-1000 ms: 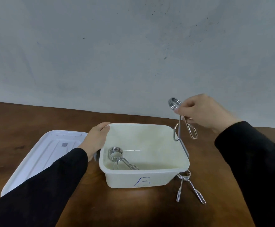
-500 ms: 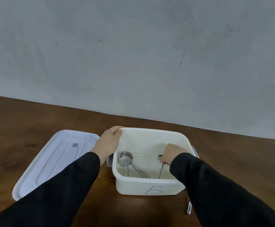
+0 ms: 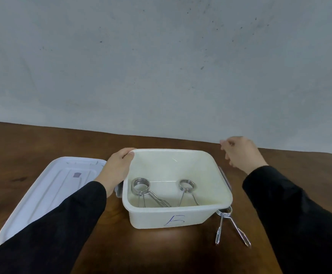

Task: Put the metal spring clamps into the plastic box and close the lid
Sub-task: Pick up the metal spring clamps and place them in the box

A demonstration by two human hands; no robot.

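A white plastic box point(image 3: 173, 218) stands open on the brown table, marked with a blue letter on its near wall. Two metal spring clamps lie inside: one point(image 3: 143, 191) at the left, one point(image 3: 186, 189) in the middle. A third clamp point(image 3: 227, 224) lies on the table by the box's near right corner. My left hand point(image 3: 117, 169) grips the box's far left corner. My right hand point(image 3: 240, 153) hovers empty above the table to the right of the box, fingers loosely curled. The white lid point(image 3: 48, 192) lies flat to the left.
The wooden table point(image 3: 42, 139) runs back to a grey wall point(image 3: 161, 66). Black sleeves cover both forearms. A grey latch point(image 3: 225, 177) sticks out on the box's right side.
My right hand lowered a clamp into the box, let it go, and has pulled out up and to the right. The left hand stayed on the box.
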